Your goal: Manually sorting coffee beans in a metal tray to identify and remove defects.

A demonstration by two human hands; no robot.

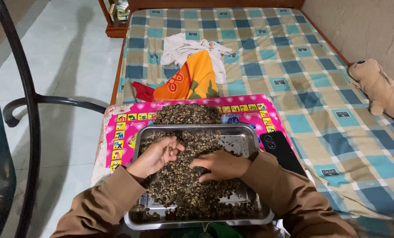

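A steel tray (245, 132) full of small dark brown beans (183, 185) lies in front of me on a pink board (126, 121). My left hand (155, 155) hovers over the beans at the tray's left side, its fingertips pinched together; I cannot tell what is between them. My right hand (221, 165) rests palm down on the beans in the tray's middle, fingers spread a little. A second heap of the same beans (188, 113) sits on the pink board just beyond the tray.
A black phone (281, 152) lies right of the tray on the checked bedcover (302, 79). Crumpled white and orange clothes (192, 66) are further back. A stuffed toy (379, 88) is by the wall at right. A black metal chair frame (27, 105) stands left.
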